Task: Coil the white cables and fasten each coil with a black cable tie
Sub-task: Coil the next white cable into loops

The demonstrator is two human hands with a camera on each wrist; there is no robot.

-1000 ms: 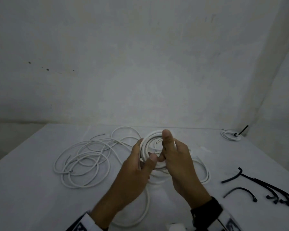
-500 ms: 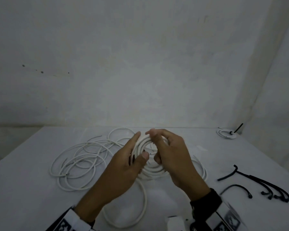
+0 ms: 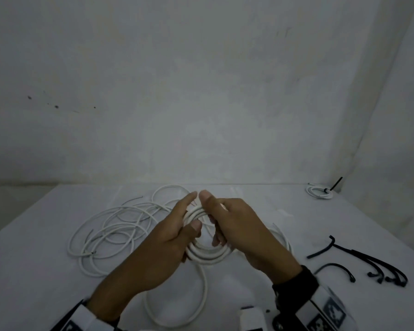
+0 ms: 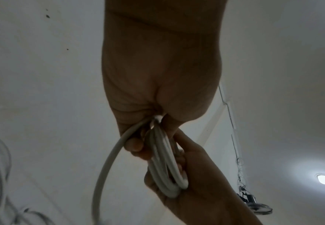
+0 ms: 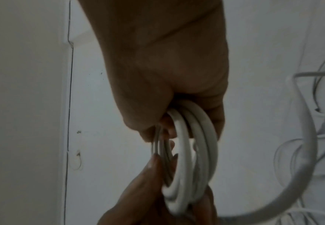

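No brand, label or readable text anywhere; the wrist bands [image 3: 330, 311] carry black-and-white square marker patterns only, cut off at the frame bottom.

Both hands are up over the table [image 3: 34, 271], sharing one small coil [image 3: 207, 255] of white cable. Left hand [image 3: 167, 244] grips the coil's left side: thumb over the front, fingers curled round behind. Right hand [image 3: 239, 231] grips the opposite side, fingers curled thru the middle of the ring, thumb up top nearly touching the left index tip. The left wrist cam shows several turns bunched together, pinched betw. palm and fingers; the right wrist cam shows the same bundle edge-on, approx. four or five turns, exact count hard to tell.

A free length of that cable [image 3: 201, 304] drops from the coil and loops across the table below the hands, toward the body; its end is hidden under the arms.

Left of the left hand: loose white cables [image 3: 110, 232] sprawled in overlapping loops, two cut ends visible w/ dark tips. More loops peek out behind the right hand, mostly hidden.

Right of the right hand: a few black cable ties [image 3: 373, 266] lying loose, curved, some overlapping so the count is unclear. Far right, at the back corner: a finished coil [image 3: 319, 191], small and dim, w/ a black tie tail sticking up.

A white box-like item [image 3: 252, 320] near the right wrist is cut off, can't identify it.
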